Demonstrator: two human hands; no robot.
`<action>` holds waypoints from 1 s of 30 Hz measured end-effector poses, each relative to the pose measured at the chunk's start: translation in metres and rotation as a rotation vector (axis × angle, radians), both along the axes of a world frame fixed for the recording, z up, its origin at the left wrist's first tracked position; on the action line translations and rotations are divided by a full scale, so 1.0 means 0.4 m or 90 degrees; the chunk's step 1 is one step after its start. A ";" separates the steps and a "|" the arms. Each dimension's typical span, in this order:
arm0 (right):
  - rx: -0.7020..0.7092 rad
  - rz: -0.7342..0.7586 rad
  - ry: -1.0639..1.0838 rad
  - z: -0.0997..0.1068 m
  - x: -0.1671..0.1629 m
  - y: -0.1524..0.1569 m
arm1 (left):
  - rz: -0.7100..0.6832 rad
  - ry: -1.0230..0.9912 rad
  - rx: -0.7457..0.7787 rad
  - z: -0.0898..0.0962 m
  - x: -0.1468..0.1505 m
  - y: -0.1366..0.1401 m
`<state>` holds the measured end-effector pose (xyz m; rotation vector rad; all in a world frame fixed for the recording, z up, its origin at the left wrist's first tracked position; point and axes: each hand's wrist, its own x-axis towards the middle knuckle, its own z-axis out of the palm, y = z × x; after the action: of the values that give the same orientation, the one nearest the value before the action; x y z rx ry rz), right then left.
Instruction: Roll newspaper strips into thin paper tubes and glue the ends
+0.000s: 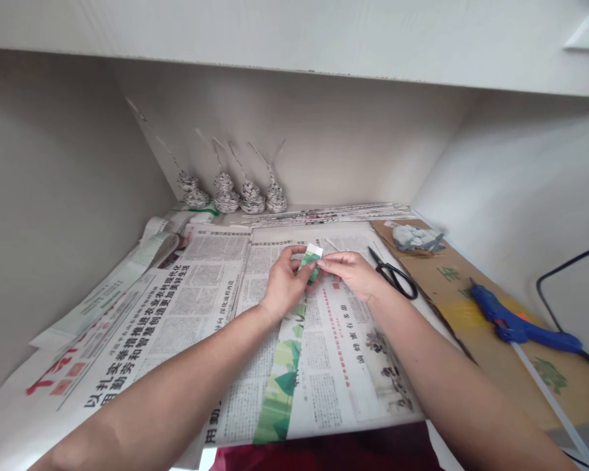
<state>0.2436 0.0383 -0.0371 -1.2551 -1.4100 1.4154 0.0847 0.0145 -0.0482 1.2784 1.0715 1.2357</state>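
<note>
White-walled alcove, low shelf overhead, tabletop (491, 366) covered in spread Chinese-language newspaper sheets (191, 307). Dark red fabric edge showed at the very front, under the paper.

Nearest the camera: both forearms came in from the bottom corners. A long green-and-white printed newspaper strip (285, 366) ran from the front edge up the middle of the sheets to the hands. Its far end was folded or rolled over, white corner sticking up. Left hand (285, 284) was pinched closed on that end, thumb and fingers on the strip. Right hand (351, 271) was closed on the same end from the other side, fingertips meeting the left's.

To do this step well, I'd judge: keep the first turn tight and angled, keep both pinches close to the rolled edge, let the free length lie flat so it feeds without twisting.

Right of the hands: black-handled scissors (395, 275), just beside the right wrist — nearest snag. Farther right, a brown cardboard sheet (476, 314) carried a blue hot glue gun (515, 324) with a black cord trailing off; a grey crumpled paper lump (415, 237) sat at its far end.

Beyond: a bundle of thin rolled newspaper sticks (324, 214) lay flat. At the back wall stood small coiled newspaper figures with long tails (235, 193), well apart from the hands.
</note>
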 end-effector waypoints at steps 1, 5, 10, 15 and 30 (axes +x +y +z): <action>-0.004 -0.016 0.003 0.000 -0.001 0.001 | 0.020 0.025 0.027 -0.003 -0.001 0.001; -0.015 -0.046 0.016 0.000 0.002 0.006 | 0.103 0.076 0.121 -0.013 -0.007 0.006; -0.010 -0.017 0.034 -0.003 0.004 0.007 | 0.057 0.142 0.196 -0.015 -0.012 0.011; -0.016 -0.015 0.046 -0.007 0.006 0.010 | 0.032 0.158 0.243 -0.007 -0.013 0.011; -0.039 0.023 0.117 -0.010 0.019 0.017 | 0.020 0.174 0.256 0.009 -0.008 -0.002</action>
<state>0.2512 0.0452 -0.0412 -1.1106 -1.2796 1.5669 0.0816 0.0137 -0.0447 1.7835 1.0683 1.3739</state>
